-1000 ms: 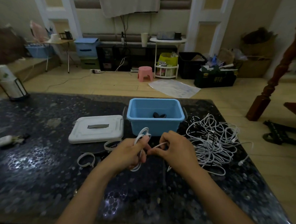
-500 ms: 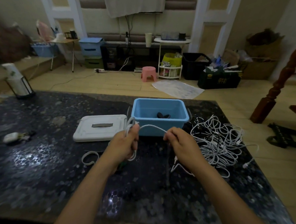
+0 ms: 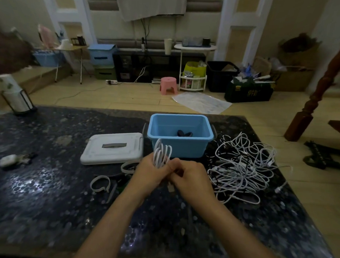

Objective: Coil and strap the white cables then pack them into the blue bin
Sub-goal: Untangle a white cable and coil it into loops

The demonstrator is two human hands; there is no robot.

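Centrally, left hand (image 3: 150,172) and right hand (image 3: 192,179) gripping coiled cable (image 3: 161,155), just before blue bin (image 3: 179,147)

Left hand (image 3: 150,172): holds coiled white cable (image 3: 162,155) upright
Right hand (image 3: 192,179): pinches the cable's end beside it
Blue bin (image 3: 179,147): just behind
Cable tangle (image 3: 244,168): right, on bench (image 3: 43,201)

We count one blue plastic bin (image 3: 179,138), one white rectangular lid (image 3: 113,148), two loose white strap loops (image 3: 100,183), and two hands (image 3: 150,172).
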